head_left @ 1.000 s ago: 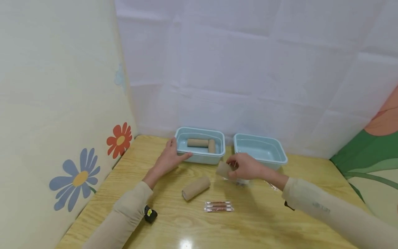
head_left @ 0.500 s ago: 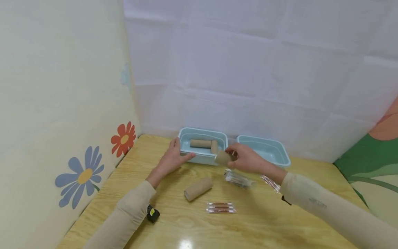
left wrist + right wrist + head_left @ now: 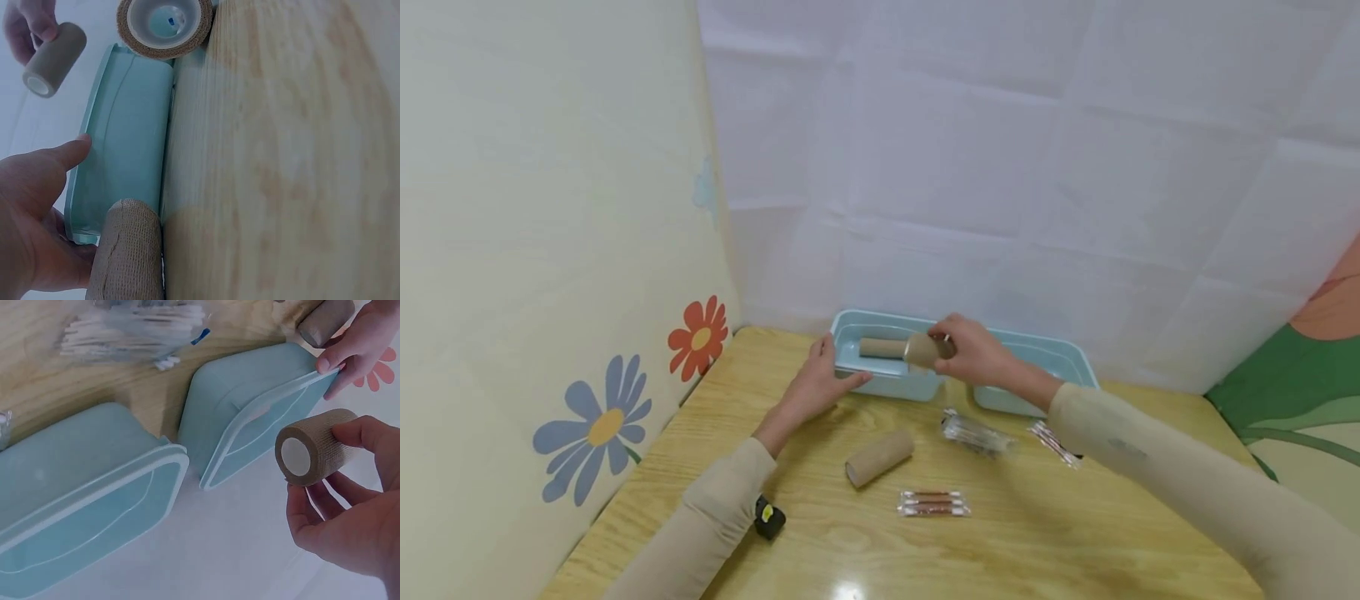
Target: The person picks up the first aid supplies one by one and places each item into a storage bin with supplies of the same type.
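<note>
My right hand pinches a tan bandage roll by its side, above the right end of the left blue bin. In the right wrist view, the roll's white core faces the camera. My left hand grips the left end of that bin, thumb along the near rim. In the left wrist view, its thumb lies against the wall of the bin. Inside the bin lies another tan roll; the held roll hides the bin's right end. One more bandage roll lies on the table in front.
A second blue bin stands to the right, partly behind my right hand. In front lie a clear bag of white swabs, a packet of brown-stick swabs and another packet. A white sheet hangs behind the table.
My right hand has lifted the bandage roll from near the swab bag, up and left over the left bin. My left hand keeps its grip on the bin.
</note>
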A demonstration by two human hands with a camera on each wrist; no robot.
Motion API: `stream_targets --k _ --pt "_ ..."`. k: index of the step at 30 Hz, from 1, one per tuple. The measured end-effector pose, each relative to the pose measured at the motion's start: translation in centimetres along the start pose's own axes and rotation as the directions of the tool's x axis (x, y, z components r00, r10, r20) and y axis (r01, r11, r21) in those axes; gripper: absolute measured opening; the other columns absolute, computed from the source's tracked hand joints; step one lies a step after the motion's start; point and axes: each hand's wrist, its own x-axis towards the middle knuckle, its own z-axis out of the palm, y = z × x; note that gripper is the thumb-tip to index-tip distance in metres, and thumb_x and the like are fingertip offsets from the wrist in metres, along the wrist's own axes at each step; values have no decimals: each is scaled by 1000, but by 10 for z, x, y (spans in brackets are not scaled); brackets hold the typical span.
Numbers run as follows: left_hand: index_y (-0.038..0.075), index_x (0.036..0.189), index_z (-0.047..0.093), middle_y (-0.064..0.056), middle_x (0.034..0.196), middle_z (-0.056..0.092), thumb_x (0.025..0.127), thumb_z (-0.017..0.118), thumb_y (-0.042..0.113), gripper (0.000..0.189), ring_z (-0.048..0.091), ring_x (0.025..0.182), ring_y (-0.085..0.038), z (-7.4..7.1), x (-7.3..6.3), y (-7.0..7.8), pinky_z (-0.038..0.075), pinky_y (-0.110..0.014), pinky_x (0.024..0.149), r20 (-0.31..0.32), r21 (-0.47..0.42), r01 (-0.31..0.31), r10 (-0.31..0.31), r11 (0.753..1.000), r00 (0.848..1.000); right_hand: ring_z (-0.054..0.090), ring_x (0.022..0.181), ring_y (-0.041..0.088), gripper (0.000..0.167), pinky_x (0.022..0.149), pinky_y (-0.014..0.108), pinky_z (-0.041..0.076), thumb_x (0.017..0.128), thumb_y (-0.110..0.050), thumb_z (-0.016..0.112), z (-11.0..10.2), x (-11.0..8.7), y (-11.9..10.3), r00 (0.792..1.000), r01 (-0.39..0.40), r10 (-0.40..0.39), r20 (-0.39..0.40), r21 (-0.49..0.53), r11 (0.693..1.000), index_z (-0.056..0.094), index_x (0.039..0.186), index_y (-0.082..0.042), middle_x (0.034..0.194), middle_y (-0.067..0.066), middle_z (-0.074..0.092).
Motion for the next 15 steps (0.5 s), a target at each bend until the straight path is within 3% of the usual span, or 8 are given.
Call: stream_targets --k 10,15 --pt "-4 160 -2 -32 161 12 94 70 52 113 25 145 -47 0 1 -1 29 -57 113 -12 26 6 -5 1000 1000 59 108 32 45 86 44 52 95 -15 73 8 25 3 1000 3 -3 9 -19 1000 61 134 4 122 19 61" --pt "-4 161 1 -32 160 16 94 72 50 111 28 143 -46 1 1 -4 30 -58 112 -32 -4 0 -1 1000 999 58 112 31 44 90 43 51 95 -16 72 16 43 6 1000 -4 4 22 -8 1000 62 134 3 125 19 61"
